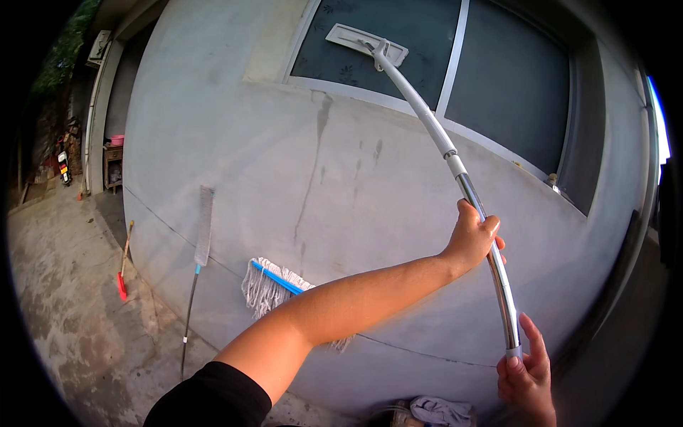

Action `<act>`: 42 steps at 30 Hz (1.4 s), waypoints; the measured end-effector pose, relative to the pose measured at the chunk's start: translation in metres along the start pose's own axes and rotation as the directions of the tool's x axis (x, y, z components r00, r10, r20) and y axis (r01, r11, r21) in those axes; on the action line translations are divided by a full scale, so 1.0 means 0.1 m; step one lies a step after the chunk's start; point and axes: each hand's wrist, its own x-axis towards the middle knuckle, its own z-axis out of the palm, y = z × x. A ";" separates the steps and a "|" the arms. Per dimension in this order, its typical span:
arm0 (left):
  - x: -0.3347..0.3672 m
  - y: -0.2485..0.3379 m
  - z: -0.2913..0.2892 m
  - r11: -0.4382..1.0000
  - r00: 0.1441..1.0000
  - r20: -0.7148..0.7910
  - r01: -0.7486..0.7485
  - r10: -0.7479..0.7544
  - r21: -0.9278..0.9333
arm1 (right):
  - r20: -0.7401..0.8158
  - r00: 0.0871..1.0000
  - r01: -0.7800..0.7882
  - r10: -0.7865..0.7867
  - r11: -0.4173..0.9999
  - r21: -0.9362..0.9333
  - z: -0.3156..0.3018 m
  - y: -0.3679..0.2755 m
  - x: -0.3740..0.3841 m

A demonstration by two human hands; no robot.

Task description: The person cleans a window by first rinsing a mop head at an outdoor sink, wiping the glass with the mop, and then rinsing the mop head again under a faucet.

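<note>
A flat mop (425, 114) with a long white and silver pole reaches up to the window. Its white rectangular head (348, 35) lies against the dark left pane (420, 21), tilted, near the pane's lower part. Stretched across the view, my left arm ends in my left hand (471, 238), which is wrapped around the silver part of the pole. Lower down, my right hand (530, 373) grips the grey end of the pole, with one finger extended up beside it.
Against the grey wall (213, 128) lean a string mop (265, 292) with a blue bar and a fluffy grey duster (205, 228). A red-ended stick (122, 281) stands farther left. Grey cloth (441, 411) lies at the wall's foot. Wet streaks (313, 164) run below the sill.
</note>
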 end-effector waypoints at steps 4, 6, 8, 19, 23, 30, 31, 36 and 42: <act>0.46 0.22 -0.05 0.993 0.995 0.099 -0.034 0.023 0.114 | -0.040 0.993 0.110 -0.108 0.993 0.050 0.32 0.00 0.30; 0.80 0.34 -0.12 0.983 0.982 0.191 -0.040 0.006 0.177 | -0.054 0.989 0.145 -0.141 0.986 0.078 0.41 -0.06 0.54; 1.10 0.53 -0.10 0.974 0.983 0.184 -0.065 0.024 0.219 | -0.111 0.976 0.200 -0.187 0.973 0.120 0.51 -0.22 0.79; 1.68 0.44 -0.03 0.928 0.993 -0.038 -0.089 0.110 0.362 | -0.167 0.980 0.107 -0.105 0.994 0.002 0.34 -0.34 1.34; 0.85 -0.35 0.14 0.992 0.992 0.128 -0.004 -0.013 0.128 | -0.172 0.984 -0.043 0.046 0.999 0.020 -0.11 0.25 0.60; -0.34 -1.00 0.58 0.998 0.978 0.202 0.054 -0.048 -0.025 | -0.099 0.973 -0.192 0.207 0.971 0.140 -0.58 0.48 -0.65; -0.45 -1.05 0.66 0.997 0.980 0.194 0.049 -0.038 -0.053 | -0.095 0.967 -0.219 0.234 0.964 0.150 -0.60 0.41 -0.78; -0.77 -1.21 1.18 0.980 0.987 0.158 -0.005 0.038 -0.200 | -0.016 0.961 -0.274 0.275 0.961 0.033 -1.09 0.10 -1.26; -0.64 -1.04 1.44 0.954 0.991 0.126 0.003 0.036 -0.299 | -0.019 0.979 -0.201 0.201 0.970 -0.135 -1.20 -0.29 -1.28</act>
